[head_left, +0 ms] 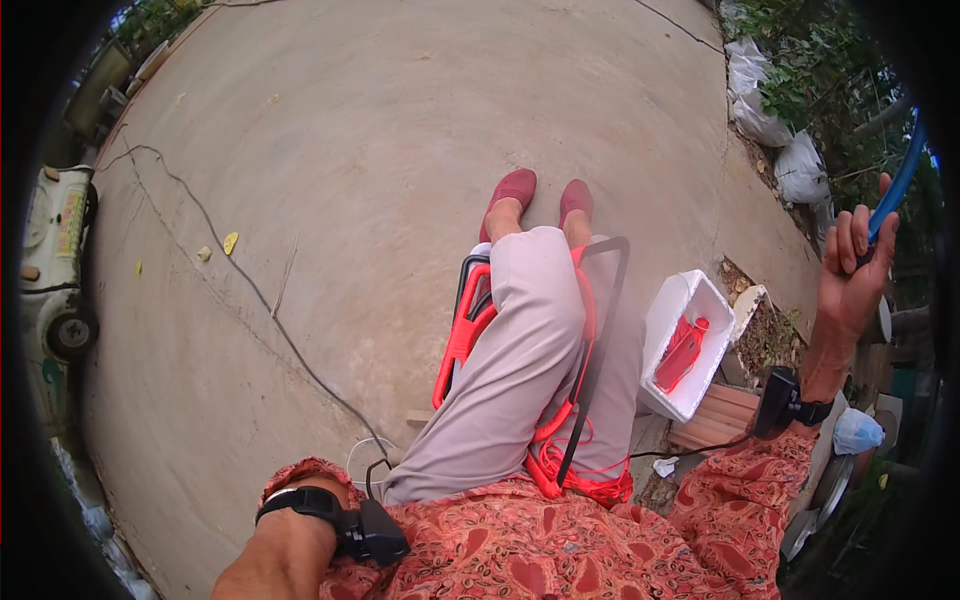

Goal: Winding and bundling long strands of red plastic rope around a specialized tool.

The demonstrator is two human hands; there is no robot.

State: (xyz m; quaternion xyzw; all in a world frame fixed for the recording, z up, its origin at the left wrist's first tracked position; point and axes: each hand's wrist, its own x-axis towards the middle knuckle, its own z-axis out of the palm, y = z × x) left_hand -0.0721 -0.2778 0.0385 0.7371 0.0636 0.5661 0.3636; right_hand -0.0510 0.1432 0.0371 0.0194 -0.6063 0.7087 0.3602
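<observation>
Broadest, we see matte concrete floor [330,130]; next, an open, rectangular white foam box [664,325]. At far right, the right hand [852,265] has its fingers wrapped round a smooth, curved blue bar [903,178], long axis slanting up and rightward. Smallest: red items [682,358] inside the box. We cannot tell the out-of-view left hand's fingers.

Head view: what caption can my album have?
Right hand holds a curved blue tube-like object near an open white foam box.
</observation>
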